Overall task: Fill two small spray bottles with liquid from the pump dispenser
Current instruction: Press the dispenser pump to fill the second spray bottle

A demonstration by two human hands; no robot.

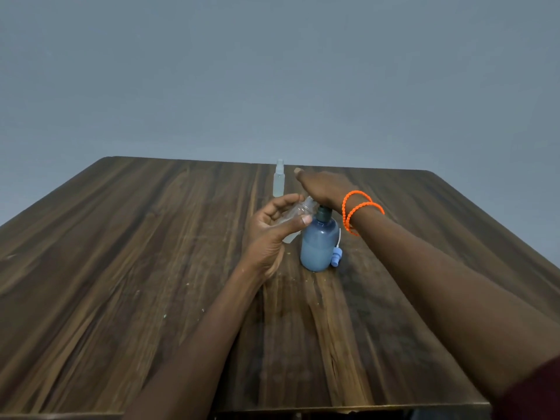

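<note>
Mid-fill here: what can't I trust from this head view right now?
- Pump dispenser head and spout: hidden under the right hand.
- Small bottle mouth: covered by the left hand and right palm; liquid flow unseen.
- Far spray bottle: too small to judge its fill level.
- Blue cap: partly behind the dispenser.

My right hand [321, 187] covers the pump head of the dispenser [319, 245], so I can't see the nozzle or whether it meets the mouth of the bottle [295, 221] in my left hand [272, 228]. My fingers hide much of that bottle. The spray cap [428, 258] is half behind the dispenser. My right sleeve [533, 389] is cut off at the corner.
</note>
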